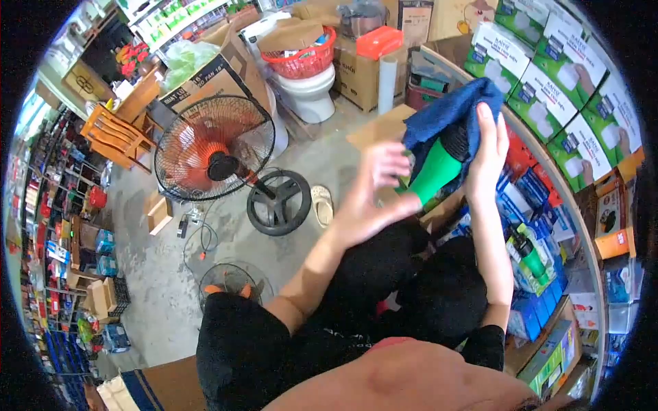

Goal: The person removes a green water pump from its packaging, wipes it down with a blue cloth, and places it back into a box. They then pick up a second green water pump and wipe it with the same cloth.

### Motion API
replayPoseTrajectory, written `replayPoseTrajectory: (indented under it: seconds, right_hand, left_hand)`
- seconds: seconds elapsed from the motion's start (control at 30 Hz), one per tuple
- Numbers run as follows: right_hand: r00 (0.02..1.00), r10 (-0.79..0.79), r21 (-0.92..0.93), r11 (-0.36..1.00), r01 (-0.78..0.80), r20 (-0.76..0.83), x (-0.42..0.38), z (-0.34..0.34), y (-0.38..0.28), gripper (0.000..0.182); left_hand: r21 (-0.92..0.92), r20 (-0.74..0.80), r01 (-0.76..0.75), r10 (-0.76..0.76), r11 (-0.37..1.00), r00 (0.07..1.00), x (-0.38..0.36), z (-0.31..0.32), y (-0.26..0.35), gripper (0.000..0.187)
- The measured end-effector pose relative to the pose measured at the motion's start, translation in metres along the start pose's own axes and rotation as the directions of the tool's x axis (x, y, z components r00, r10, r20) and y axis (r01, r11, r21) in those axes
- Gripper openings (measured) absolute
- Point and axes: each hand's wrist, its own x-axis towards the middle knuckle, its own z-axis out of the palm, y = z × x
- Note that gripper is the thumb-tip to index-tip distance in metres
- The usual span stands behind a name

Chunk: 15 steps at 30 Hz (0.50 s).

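Nearest cam: black-sleeved shoulder (240, 349) and arm, lower frame. L hand (373, 198): grip closed on lower end of green-bodied tool w/ black head (439, 168), held mid-air over lap, just beside shelf of boxed stock. R hand (488, 154): palm and fingers flat against blue cloth (445, 109) draped over tool head; not clenched.

Procedure (judgement): keep L grip firm near base, steady the tool; press cloth w/ R palm, wipe along body, rotate tool to reach all sides.

Count, L to R: standing fan (214, 147) x1, loose fan guard on floor (229, 281) x1, sandal (322, 204) x1, red basket (301, 60) x1, tool x1, cloth x1.
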Motion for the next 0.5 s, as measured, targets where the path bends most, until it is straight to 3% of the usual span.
replayPoseTrajectory:
  seconds: [0.07,0.1,0.17,0.2,0.23,0.27,0.3,0.33,0.37,0.43,0.5]
  right_hand:
    - [0.998,0.015,-0.029,0.999,-0.013,0.066,0.004,0.021,-0.009,0.035]
    - [0.979,0.112,-0.002,0.994,-0.113,0.171,0.01,0.026,-0.006,0.05]
    - [0.955,0.202,0.103,0.968,-0.228,0.219,0.006,0.041,0.0,0.049]
    - [0.953,0.21,0.164,0.955,-0.248,0.216,0.003,0.047,0.002,0.047]
    - [0.953,0.214,0.224,0.939,-0.261,0.214,0.001,0.05,0.007,0.046]
    - [0.915,0.313,0.27,0.886,-0.378,0.253,0.0,0.045,0.018,0.044]
    - [0.926,0.312,0.329,0.869,-0.369,0.214,-0.008,0.048,0.02,0.043]
    - [0.904,0.365,0.372,0.825,-0.425,0.222,-0.013,0.045,0.019,0.043]
    - [0.878,0.419,0.415,0.774,-0.478,0.23,-0.017,0.042,0.018,0.043]
    - [0.833,0.479,0.436,0.71,-0.553,0.276,-0.024,0.036,0.008,0.042]
    - [0.78,0.54,0.454,0.637,-0.624,0.315,-0.03,0.03,0.002,0.041]
  left_hand:
    - [-0.071,0.042,0.09,-0.088,0.993,0.995,-0.006,0.014,-0.001,0.077]
    - [-0.131,0.045,0.136,-0.131,0.982,0.99,-0.006,0.016,0.001,0.076]
    - [-0.078,0.074,0.231,-0.226,0.97,0.971,-0.007,0.008,-0.002,0.069]
    - [-0.056,0.034,0.252,-0.25,0.966,0.968,-0.004,0.009,0.01,0.053]
    - [-0.055,0.025,0.248,-0.247,0.967,0.969,-0.006,0.005,0.013,0.053]
    - [-0.077,0.044,0.37,-0.367,0.926,0.929,-0.008,0.001,0.017,0.045]
    - [-0.097,0.067,0.484,-0.479,0.87,0.875,-0.01,0.001,0.019,0.038]
    - [-0.15,0.001,0.386,-0.39,0.91,0.921,-0.012,0.008,0.017,0.031]
    - [-0.15,0.003,0.382,-0.386,0.912,0.922,-0.016,0.008,0.02,0.031]
    - [-0.263,0.063,0.535,-0.539,0.803,0.84,-0.02,0.009,0.039,0.03]
    - [-0.357,0.072,0.504,-0.515,0.787,0.854,-0.022,0.018,0.048,0.027]
